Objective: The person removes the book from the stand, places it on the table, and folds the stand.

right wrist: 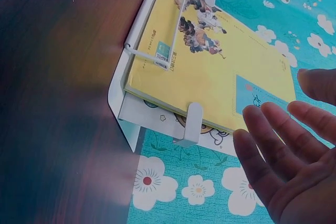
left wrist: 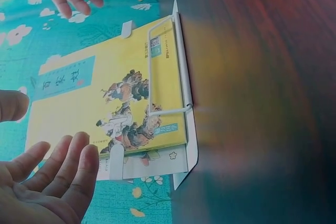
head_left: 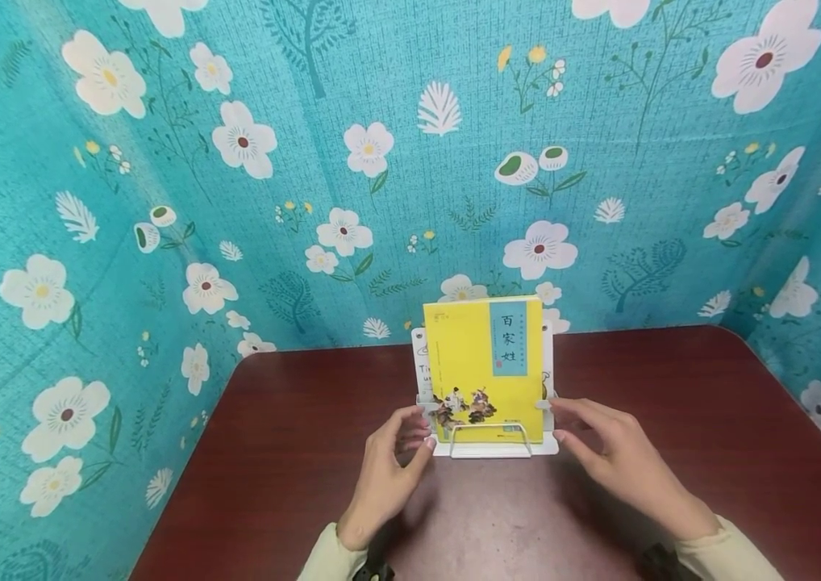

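A yellow book (head_left: 483, 363) with a blue title panel stands upright, leaning back on a white book stand (head_left: 548, 444). The stand's wire bar (left wrist: 151, 66) crosses the lower front of the cover, and white side clips (right wrist: 193, 121) reach over the book's edges. My left hand (head_left: 389, 464) is beside the stand's left side, fingers loosely bent and holding nothing. On the opposite side, my right hand (head_left: 621, 460) has its fingertips close to the right clip, its grasp empty. Both wrist views show the palms facing the book with fingers spread.
The stand rests on a dark red-brown table (head_left: 294, 436) with rounded far corners. Behind it and to both sides hangs a teal curtain (head_left: 396, 266) printed with flowers, close to the table's back edge. Light sleeves (head_left: 726, 553) cover my forearms.
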A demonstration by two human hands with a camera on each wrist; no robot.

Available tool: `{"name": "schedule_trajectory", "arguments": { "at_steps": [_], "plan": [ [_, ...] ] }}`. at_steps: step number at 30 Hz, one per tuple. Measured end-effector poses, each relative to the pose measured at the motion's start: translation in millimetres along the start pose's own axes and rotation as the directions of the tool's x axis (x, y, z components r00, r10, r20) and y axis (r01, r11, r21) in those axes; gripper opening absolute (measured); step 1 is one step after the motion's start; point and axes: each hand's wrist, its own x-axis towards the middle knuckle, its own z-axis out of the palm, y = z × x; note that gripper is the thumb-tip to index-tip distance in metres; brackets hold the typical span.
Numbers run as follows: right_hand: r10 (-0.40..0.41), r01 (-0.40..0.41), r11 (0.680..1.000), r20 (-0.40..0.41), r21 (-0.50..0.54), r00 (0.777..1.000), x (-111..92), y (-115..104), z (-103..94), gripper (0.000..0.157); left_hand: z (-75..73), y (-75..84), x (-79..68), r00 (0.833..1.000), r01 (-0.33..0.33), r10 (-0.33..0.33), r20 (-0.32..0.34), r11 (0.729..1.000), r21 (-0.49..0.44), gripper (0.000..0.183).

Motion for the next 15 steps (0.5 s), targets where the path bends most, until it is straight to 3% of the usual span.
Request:
{"name": "schedule_trajectory", "arguments": {
  "at_steps": [4,15],
  "plan": [
    [0.046,-0.046,0.999,0.022,0.02,0.999,1.1,0.8,0.1,0.05,-0.2,-0.1,4.1,1.0,-0.009,0.009,-0.01,1.0,-0.018,0.042],
    [0.055,-0.055,0.998,0.01,0.033,0.998,9.9,3.6,6.1,0.047,-0.3,-0.8,10.8,0.999,-0.014,0.014,-0.033,1.0,0.004,0.043]
  ]
}}
